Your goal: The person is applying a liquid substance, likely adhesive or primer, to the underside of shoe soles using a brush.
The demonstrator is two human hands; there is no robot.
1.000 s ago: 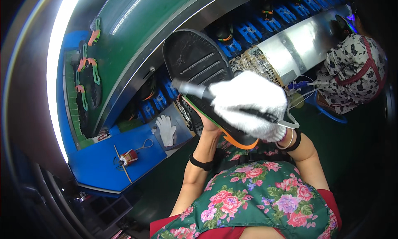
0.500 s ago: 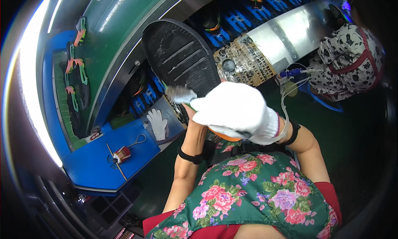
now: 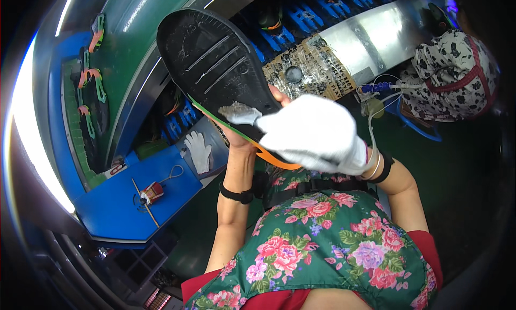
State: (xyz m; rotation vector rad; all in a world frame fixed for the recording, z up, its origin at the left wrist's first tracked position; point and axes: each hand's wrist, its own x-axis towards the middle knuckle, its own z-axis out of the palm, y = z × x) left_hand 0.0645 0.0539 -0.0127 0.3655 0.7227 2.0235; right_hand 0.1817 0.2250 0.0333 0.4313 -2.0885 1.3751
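White-gloved right hand [image 3: 313, 133] | I see it gripping a grey-bristled brush [image 3: 239, 114] over black ridged sole [image 3: 207, 57] | bare left hand [image 3: 239, 140] clasps sole beneath

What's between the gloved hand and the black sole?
A brush: in the head view it juts from the gloved right hand over the sole.

white-gloved right fingers [image 3: 274, 127] hold a brush [image 3: 240, 113] (bristles greyish) over the black sole [image 3: 214, 62].

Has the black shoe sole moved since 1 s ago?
Yes: the black shoe sole has shifted left relative to the taped cardboard, uncovering more of it.
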